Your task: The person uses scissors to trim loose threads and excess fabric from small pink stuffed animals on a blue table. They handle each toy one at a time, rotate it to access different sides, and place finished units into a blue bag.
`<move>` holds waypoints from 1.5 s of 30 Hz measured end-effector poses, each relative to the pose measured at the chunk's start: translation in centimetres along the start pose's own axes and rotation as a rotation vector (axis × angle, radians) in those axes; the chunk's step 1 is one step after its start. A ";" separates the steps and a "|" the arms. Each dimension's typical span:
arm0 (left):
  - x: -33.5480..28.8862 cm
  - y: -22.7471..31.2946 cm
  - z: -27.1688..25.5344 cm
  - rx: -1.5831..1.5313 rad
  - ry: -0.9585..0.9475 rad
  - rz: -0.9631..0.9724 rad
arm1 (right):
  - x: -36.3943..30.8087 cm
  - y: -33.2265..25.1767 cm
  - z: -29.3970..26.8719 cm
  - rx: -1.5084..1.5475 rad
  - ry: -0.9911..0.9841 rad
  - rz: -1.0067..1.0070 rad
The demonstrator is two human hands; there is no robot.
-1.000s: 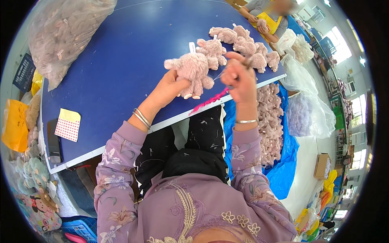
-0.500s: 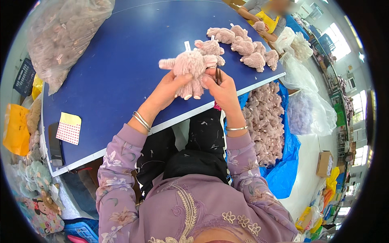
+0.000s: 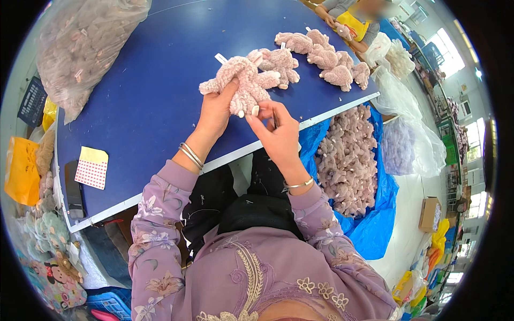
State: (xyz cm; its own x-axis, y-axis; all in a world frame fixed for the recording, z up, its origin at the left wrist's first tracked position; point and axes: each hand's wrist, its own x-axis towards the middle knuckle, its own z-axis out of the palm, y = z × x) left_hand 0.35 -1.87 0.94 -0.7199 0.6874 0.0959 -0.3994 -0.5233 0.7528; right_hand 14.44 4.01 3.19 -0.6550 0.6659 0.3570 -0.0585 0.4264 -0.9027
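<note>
A pink plush toy [image 3: 241, 77] with a white label and pale feet is held above the blue table, near its front edge. Around its body and lower side, my left hand [image 3: 218, 109] is closed. My right hand [image 3: 278, 134] is closed too, its thumb and fingertips at one of the toy's pale feet. A slim dark tool [image 3: 276, 117], perhaps snips or tweezers, is tucked in the right hand, mostly hidden by the fingers. Just behind the held toy, another pink plush toy [image 3: 281, 67] lies on the table.
Several more plush toys [image 3: 324, 56] lie at the table's far right. A blue-lined container [image 3: 383, 198] full of toys stands at the right. On the blue table [image 3: 155, 101] are a clear toy-filled bag [image 3: 88, 48], a sticker sheet [image 3: 92, 168] and a phone [image 3: 74, 187]. Another person [image 3: 356, 27] sits opposite.
The held toy has tilted and shifted slightly left in my left hand. My right hand has moved from the toy's upper right side down to its foot, still with the dark tool.
</note>
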 end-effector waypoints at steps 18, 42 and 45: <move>1.0 -0.4 -1.8 -0.006 0.010 0.084 | -0.9 1.6 -2.2 0.261 -0.079 0.074; -0.2 -0.3 -0.7 0.109 -0.026 0.062 | 0.8 2.7 -3.3 0.289 0.022 0.189; -0.4 -0.4 -0.9 0.151 -0.039 0.066 | 1.7 1.4 -3.9 0.349 0.055 0.221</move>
State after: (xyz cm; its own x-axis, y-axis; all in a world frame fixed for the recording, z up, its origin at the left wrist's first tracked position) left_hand 0.32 -2.35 0.00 -0.7182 0.6745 0.1710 -0.2601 -0.4881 0.8331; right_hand 16.17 8.09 3.50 -0.6395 0.7542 0.1489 -0.1789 0.0424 -0.9830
